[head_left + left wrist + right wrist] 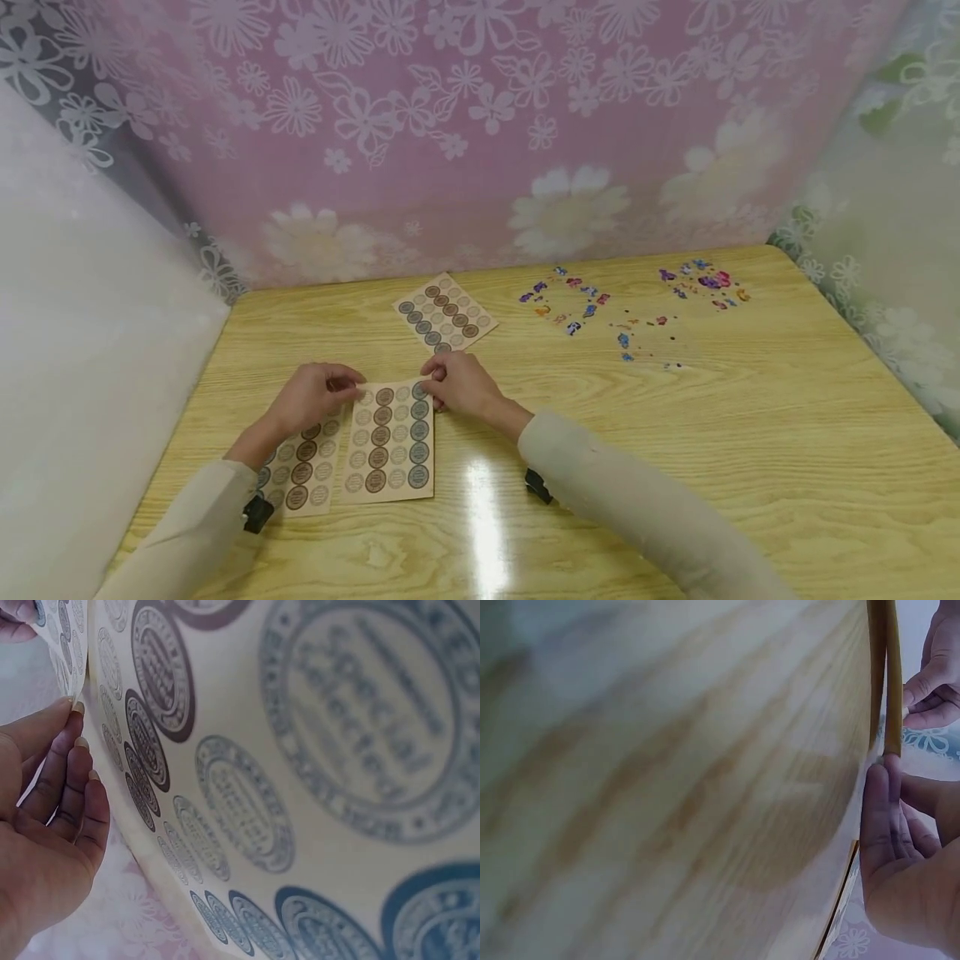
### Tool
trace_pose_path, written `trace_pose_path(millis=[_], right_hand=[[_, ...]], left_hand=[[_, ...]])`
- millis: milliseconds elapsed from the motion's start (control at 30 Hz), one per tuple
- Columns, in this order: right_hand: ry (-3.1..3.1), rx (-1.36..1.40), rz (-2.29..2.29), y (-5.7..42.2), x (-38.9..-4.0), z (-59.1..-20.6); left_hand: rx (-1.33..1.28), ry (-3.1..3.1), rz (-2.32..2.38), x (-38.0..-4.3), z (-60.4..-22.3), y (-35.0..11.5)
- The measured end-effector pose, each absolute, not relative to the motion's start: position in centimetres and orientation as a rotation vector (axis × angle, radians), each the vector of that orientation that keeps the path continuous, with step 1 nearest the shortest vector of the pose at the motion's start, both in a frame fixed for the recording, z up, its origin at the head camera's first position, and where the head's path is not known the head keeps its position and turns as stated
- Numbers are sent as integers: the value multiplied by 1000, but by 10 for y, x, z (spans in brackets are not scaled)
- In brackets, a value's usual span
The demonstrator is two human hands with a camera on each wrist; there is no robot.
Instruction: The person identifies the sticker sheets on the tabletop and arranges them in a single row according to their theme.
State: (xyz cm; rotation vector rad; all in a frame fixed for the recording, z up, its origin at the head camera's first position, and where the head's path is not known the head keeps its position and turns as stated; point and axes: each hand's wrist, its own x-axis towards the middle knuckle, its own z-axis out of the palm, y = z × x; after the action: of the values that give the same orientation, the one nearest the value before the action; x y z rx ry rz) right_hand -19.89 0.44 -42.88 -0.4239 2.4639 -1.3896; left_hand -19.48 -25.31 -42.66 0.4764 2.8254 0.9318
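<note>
A beige sheet of round stickers [388, 450], with columns of brown, pale and blue-grey seals, lies in front of the person. My left hand [307, 402] pinches its far left corner between thumb and fingertips, as the left wrist view also shows at the sheet's edge. At the far right corner, my right hand [467, 385] grips the same sheet with thumb and curled fingers. Another sticker sheet [321, 492] of the same kind lies to the left, partly hidden under the left hand and forearm. In the right wrist view the held sheet appears edge-on above the fingers [877, 817].
A third seal sticker sheet [446, 312] lies turned at an angle just beyond the right hand. Clear sheets with colourful small stickers [573, 283] are spread at the back right. The wood-grain table [675, 467] ends at a floral curtain [450, 167].
</note>
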Motion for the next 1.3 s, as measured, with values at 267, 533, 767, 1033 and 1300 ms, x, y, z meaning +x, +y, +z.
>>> trace_pose_path(millis=[267,533,767,1033,1300], right_hand=[[2507,-423,-1304,6,-197,-429],[2549,-418,-1258,5,-196,-429],[2585,-428,-1208,4,-197,-429],[2561,-415,-1240,5,-197,-429],[2576,-402,-1226,3,-199,-432]], left_hand=[[565,2892,812,-193,-428,-249],[642,2950,679,-190,-425,-245],[623,2938,651,-189,-423,-244],[519,2853,867,-190,-429,-250],[480,2814,911,-193,-431,-252]])
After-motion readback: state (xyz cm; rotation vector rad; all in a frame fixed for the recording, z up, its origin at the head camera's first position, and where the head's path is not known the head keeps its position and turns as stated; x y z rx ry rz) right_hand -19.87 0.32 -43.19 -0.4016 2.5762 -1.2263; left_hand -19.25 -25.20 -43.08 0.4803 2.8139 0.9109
